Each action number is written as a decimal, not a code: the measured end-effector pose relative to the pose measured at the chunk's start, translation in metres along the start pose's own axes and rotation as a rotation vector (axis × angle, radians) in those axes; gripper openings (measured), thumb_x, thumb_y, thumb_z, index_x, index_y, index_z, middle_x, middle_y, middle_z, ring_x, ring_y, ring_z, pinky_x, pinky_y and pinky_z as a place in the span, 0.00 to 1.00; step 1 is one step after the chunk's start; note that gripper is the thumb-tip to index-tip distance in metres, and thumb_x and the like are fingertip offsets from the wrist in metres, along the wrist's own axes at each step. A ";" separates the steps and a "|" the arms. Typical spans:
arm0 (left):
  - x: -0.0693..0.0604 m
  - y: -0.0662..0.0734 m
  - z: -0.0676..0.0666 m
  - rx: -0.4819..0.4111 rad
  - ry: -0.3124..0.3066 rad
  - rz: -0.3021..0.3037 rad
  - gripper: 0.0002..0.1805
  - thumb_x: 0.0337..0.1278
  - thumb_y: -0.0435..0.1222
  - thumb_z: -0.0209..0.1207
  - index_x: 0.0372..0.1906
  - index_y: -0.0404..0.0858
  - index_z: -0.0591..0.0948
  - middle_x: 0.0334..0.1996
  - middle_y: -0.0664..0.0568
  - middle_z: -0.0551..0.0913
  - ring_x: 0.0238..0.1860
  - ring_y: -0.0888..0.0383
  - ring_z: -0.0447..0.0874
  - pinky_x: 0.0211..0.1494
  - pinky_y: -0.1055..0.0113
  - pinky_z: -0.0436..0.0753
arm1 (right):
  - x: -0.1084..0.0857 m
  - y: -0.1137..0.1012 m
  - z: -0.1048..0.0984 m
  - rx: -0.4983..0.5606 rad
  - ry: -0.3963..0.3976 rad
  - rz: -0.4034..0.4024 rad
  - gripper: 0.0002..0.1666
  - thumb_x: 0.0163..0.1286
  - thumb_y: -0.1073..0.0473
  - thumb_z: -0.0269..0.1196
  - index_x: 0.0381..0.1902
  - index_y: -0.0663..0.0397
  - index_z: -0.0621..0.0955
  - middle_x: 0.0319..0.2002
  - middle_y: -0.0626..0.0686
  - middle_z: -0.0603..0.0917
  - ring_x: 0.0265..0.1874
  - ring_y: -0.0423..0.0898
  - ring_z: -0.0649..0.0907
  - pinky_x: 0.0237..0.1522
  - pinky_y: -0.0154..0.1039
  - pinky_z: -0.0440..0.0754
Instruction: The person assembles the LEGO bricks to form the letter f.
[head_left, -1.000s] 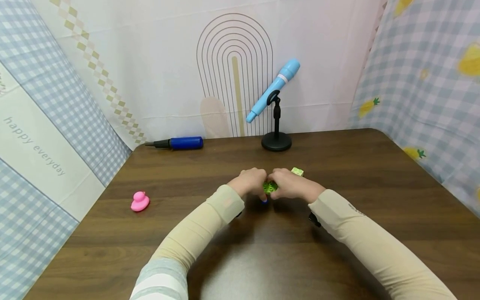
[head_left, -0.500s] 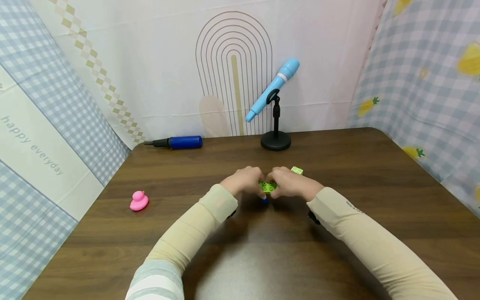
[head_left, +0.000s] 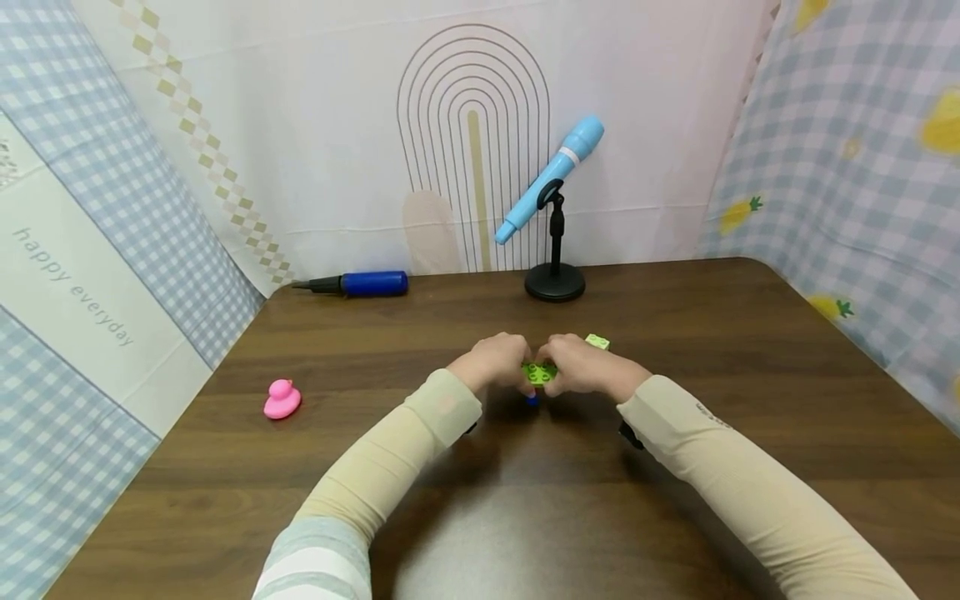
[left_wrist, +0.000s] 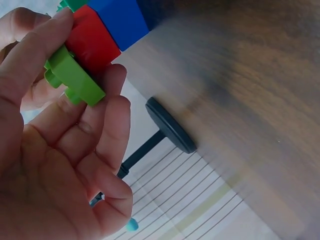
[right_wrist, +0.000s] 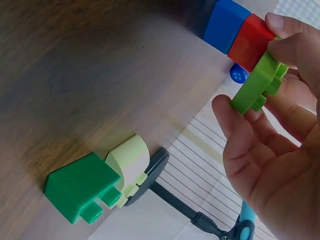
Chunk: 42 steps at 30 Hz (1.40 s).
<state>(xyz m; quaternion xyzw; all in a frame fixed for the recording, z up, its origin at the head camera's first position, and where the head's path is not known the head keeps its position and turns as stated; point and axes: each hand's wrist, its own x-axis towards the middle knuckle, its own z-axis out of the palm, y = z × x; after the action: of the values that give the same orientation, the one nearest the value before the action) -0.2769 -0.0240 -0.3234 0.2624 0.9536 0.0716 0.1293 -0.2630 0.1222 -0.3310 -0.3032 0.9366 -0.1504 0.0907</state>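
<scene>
Both hands meet over a small stack of toy building bricks at mid-table. A lime-green brick [head_left: 538, 375] with studs tops it, above a red brick [left_wrist: 95, 40] and a blue brick [head_left: 532, 400] at the bottom. My left hand [head_left: 495, 362] holds the stack from the left, its thumb on the red brick near the lime-green one [left_wrist: 75, 77] and fingertips at the lime-green brick's far end. From the right, my right hand [head_left: 581, 367] pinches the lime-green brick [right_wrist: 257, 82], thumb near its join with the red brick [right_wrist: 251, 42]. In the head view, fingers hide the red brick.
Beyond the right hand are a pale green brick [head_left: 597, 342] and a dark green brick [right_wrist: 82, 182]. Farther back stands a black stand [head_left: 555, 283] with a blue microphone [head_left: 551, 179]. A blue hand pump [head_left: 375, 283] lies at the back left; a pink duck [head_left: 282, 400] sits left.
My left hand shifts slightly left between the two earlier frames, uncovering more of the lime-green brick, then barely moves. The right hand stays nearly still at the stack.
</scene>
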 end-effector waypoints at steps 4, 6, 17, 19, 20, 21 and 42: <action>0.000 0.002 0.001 0.018 0.002 0.001 0.14 0.31 0.48 0.69 0.27 0.47 0.80 0.24 0.60 0.76 0.27 0.61 0.71 0.27 0.64 0.70 | -0.003 0.002 -0.001 0.011 -0.005 -0.002 0.20 0.49 0.60 0.63 0.41 0.62 0.78 0.33 0.50 0.75 0.31 0.45 0.70 0.32 0.38 0.68; -0.001 0.003 0.001 0.031 0.006 -0.001 0.14 0.31 0.48 0.69 0.27 0.47 0.80 0.24 0.60 0.76 0.28 0.61 0.71 0.27 0.63 0.70 | -0.005 0.003 -0.004 0.022 -0.014 0.001 0.20 0.51 0.59 0.64 0.42 0.62 0.78 0.35 0.51 0.77 0.32 0.45 0.72 0.33 0.38 0.71; -0.002 0.006 -0.002 0.088 0.020 -0.041 0.14 0.29 0.49 0.69 0.20 0.47 0.78 0.20 0.59 0.76 0.26 0.61 0.72 0.27 0.63 0.70 | -0.018 0.017 -0.038 0.007 0.006 0.088 0.24 0.56 0.56 0.61 0.47 0.66 0.75 0.42 0.59 0.77 0.42 0.52 0.75 0.42 0.45 0.72; -0.002 0.007 -0.002 0.088 0.019 -0.047 0.14 0.29 0.49 0.69 0.19 0.47 0.78 0.20 0.59 0.76 0.26 0.61 0.71 0.27 0.62 0.70 | -0.020 0.020 -0.040 0.004 0.012 0.090 0.23 0.56 0.57 0.61 0.46 0.66 0.75 0.42 0.58 0.78 0.41 0.52 0.76 0.42 0.45 0.72; -0.002 0.007 -0.002 0.087 0.019 -0.049 0.14 0.29 0.49 0.69 0.19 0.47 0.78 0.20 0.59 0.76 0.26 0.61 0.71 0.27 0.63 0.70 | -0.021 0.022 -0.041 0.000 0.015 0.086 0.22 0.56 0.58 0.61 0.46 0.66 0.76 0.41 0.58 0.78 0.41 0.52 0.76 0.42 0.45 0.72; -0.002 0.007 -0.002 0.088 0.018 -0.050 0.14 0.29 0.49 0.69 0.19 0.47 0.78 0.20 0.59 0.75 0.26 0.61 0.71 0.27 0.63 0.70 | -0.022 0.024 -0.041 -0.006 0.016 0.084 0.21 0.56 0.58 0.61 0.45 0.66 0.76 0.41 0.57 0.79 0.41 0.52 0.76 0.41 0.45 0.72; -0.001 0.006 -0.002 0.092 0.001 -0.039 0.13 0.30 0.49 0.69 0.20 0.46 0.79 0.20 0.59 0.75 0.25 0.61 0.69 0.26 0.65 0.68 | -0.045 0.062 -0.029 -0.022 -0.041 0.157 0.16 0.52 0.72 0.59 0.42 0.62 0.78 0.35 0.58 0.77 0.36 0.52 0.76 0.34 0.44 0.73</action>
<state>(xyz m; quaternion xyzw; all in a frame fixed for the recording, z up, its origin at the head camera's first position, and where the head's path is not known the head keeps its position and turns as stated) -0.2738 -0.0192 -0.3200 0.2496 0.9608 0.0253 0.1178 -0.2674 0.2033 -0.3215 -0.2327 0.9571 -0.1263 0.1178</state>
